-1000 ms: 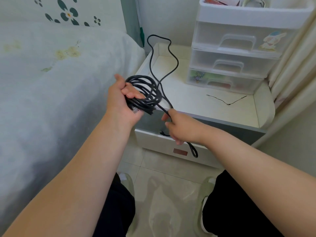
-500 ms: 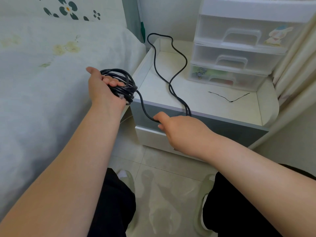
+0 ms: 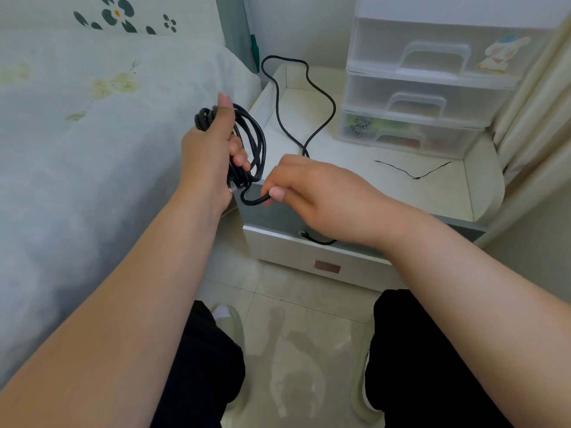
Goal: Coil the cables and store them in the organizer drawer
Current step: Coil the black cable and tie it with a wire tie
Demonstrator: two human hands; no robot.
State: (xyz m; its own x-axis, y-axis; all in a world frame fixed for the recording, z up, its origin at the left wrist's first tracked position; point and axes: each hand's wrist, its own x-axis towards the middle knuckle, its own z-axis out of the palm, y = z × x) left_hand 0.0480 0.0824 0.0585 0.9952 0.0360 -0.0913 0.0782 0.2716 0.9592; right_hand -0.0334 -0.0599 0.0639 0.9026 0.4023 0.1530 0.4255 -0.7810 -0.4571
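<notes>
My left hand (image 3: 210, 156) grips a bundle of black cable coils (image 3: 255, 143) in front of the bed's edge. Close to its right, my right hand (image 3: 312, 189) pinches the cable's loose run (image 3: 253, 200) just below the coils. The rest of that black cable (image 3: 321, 97) snakes back over the white nightstand top (image 3: 386, 186) and loops over its rear left corner. A clear plastic organizer with three shut drawers (image 3: 426, 97) stands at the back of the nightstand.
A thin black wire (image 3: 412, 173) lies on the nightstand's right part. The nightstand's own drawer (image 3: 324, 261) is slightly open with a cable end (image 3: 315, 239) showing. A bed with floral cover (image 3: 92, 134) fills the left. Curtains (image 3: 537, 103) hang right.
My left hand has swung the coils back toward the nightstand. My right hand has risen from the nightstand's front edge and brought the loose run up next to the coils.
</notes>
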